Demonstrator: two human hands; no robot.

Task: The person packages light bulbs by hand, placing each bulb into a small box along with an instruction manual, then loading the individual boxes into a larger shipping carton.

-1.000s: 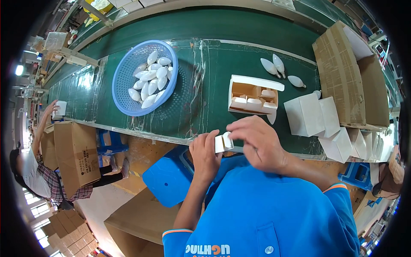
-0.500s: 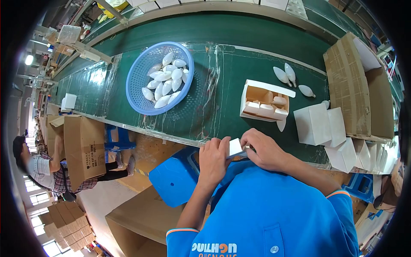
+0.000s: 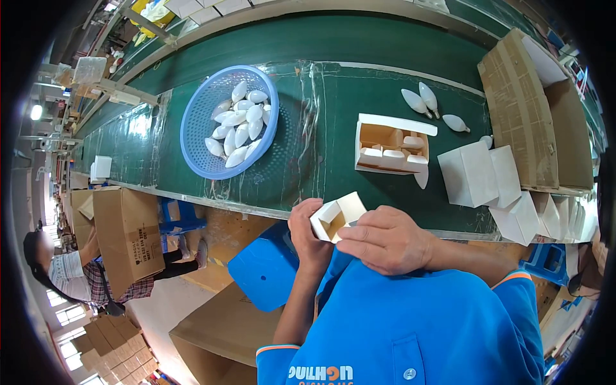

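Note:
A small white box point(image 3: 336, 217), its end open toward the camera, is held at the bench's front edge. My left hand point(image 3: 307, 234) is wrapped round its left side, and my right hand point(image 3: 389, 240) has its fingers closed on the right side. Beyond them, an open white carton point(image 3: 390, 144) holds several small boxes in its right part. A blue basket point(image 3: 274, 115) of white candle-shaped bulbs point(image 3: 235, 118) stands to the left. Loose bulbs point(image 3: 428, 98) lie behind the carton to the right.
Several closed white boxes point(image 3: 468, 174) stand at the right, before a large brown carton point(image 3: 521, 112). Below the bench are a blue stool point(image 3: 262, 269) and a cardboard box point(image 3: 221, 324). Another person point(image 3: 67, 269) handles a brown carton point(image 3: 128, 234) at the far left.
The small box has been tilted, and its open end now shows. My right hand has turned, with its back up, against the box. The view has shifted slightly.

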